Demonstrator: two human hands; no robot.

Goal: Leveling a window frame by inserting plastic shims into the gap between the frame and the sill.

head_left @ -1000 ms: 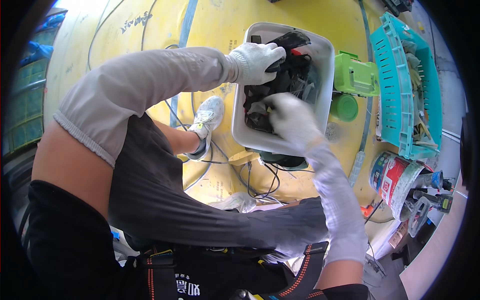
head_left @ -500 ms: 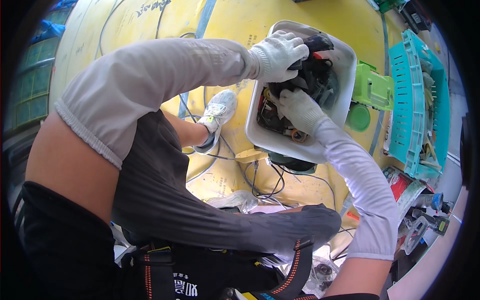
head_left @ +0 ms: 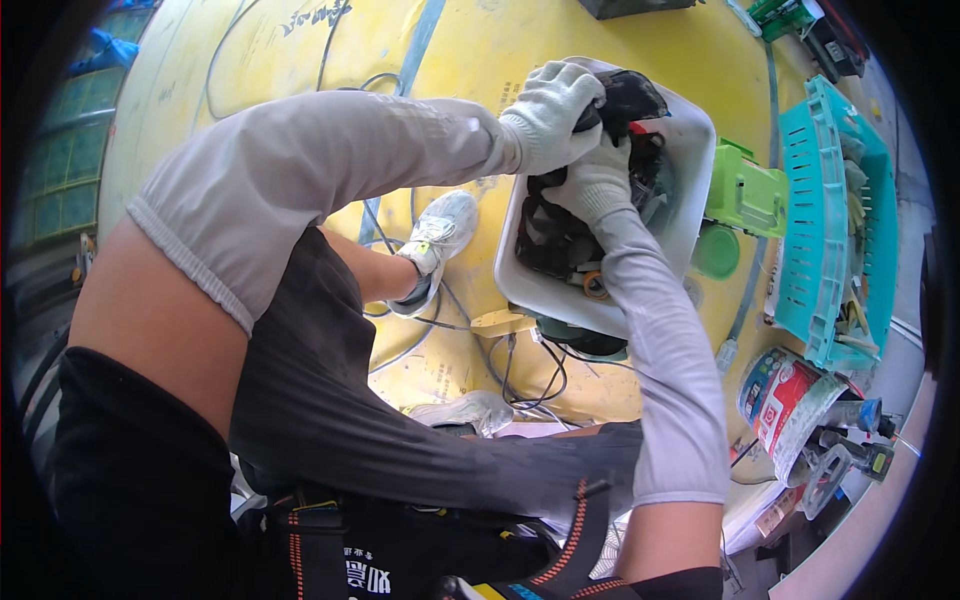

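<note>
Black item at the upper centre of the frame, over the white bin, could slip into the clutter if the left hand loosens its fingers, apparently curled round one end, though I cannot tell how the fingers of the right hand sit.

- The floor has a yellow surface, and grey-blue strips run across it on both sides of the white tub, which stands directly on it.
- To the right of the tub, just beside it, there are a bright green case and a round green lid.
- Farther to the right of the tub, a turquoise basket stands.
- To the right of the tub and nearer to the person, there is a paint bucket.
- At the near side of the tub lie dark cables and a pale yellow piece.
- To the left of the tub, a white shoe rests.
- Beyond the tub is a dark box, partly out of view.
</note>
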